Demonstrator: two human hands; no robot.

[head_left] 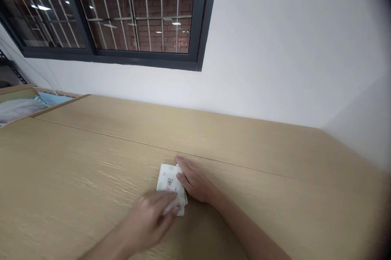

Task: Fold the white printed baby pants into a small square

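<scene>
On the wood-coloured surface lies a small folded white piece with a printed animal figure and pale green marks [166, 176]; whether it is cloth or a diaper I cannot tell. Its layers show at the lower right edge. My left hand [149, 215], slightly blurred, has curled fingers on its lower part, with the thumb at the bottom edge. Along the right edge, my right hand [195, 180] lies flat, fingers stretched out and the thumb resting on the piece.
A thin seam runs across the wooden surface [100, 158]. At the far left a wooden-edged compartment [61, 105] holds white and light blue material. Behind stands a white wall [269, 48] with a dark-framed, barred window [195, 62].
</scene>
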